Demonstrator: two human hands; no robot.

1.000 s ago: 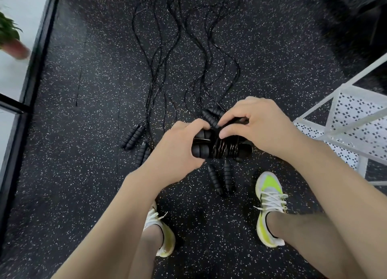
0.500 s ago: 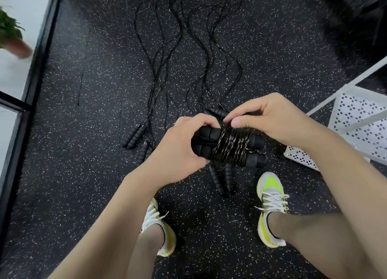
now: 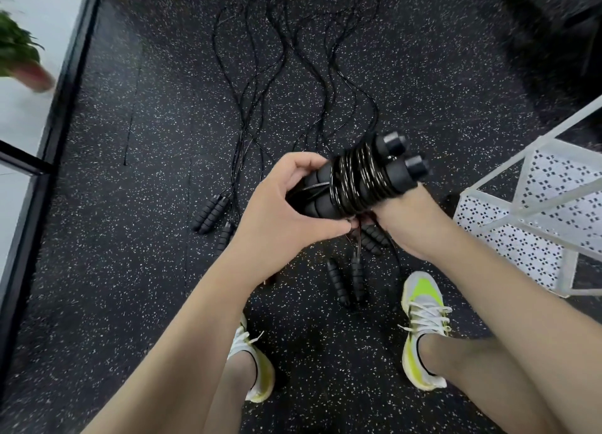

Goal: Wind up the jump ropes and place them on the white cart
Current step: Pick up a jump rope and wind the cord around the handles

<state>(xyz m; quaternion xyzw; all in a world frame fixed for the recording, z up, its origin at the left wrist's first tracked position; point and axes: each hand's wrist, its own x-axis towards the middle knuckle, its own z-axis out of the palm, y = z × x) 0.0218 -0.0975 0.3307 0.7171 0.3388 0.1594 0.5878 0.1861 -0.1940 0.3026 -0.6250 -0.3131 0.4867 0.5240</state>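
Black speckled rubber flooring (image 3: pixel 97 303) filled most of the view, with a white ledge and a potted plant (image 3: pixel 19 59) at the far left. At the right edge stood the white cart (image 3: pixel 534 225), perforated metal shelves in a white frame. Held above the floor near centre was a wound jump rope (image 3: pixel 355 176): two black foam handles side by side, cord coiled tight around their middle, end caps pointing up and right toward the cart. Left hand (image 3: pixel 283 205) gripped the near end of the handles, fingers curled over the top, thumb underneath. Right hand (image 3: pixel 407 215) sat under the bundle, palm side hidden; its fingers reached beneath the coil near the left thumb, but how far they curled could not be told. Unwound jump ropes (image 3: pixel 293 75) lay on the floor beyond the hands, thin black cords running away in wavy lines. Loose handle pairs lay left of the hands (image 3: pixel 211 212) and below them (image 3: pixel 345 280). Two white and neon-yellow sneakers (image 3: pixel 423 329) stood on the floor at the bottom, bare legs above them.
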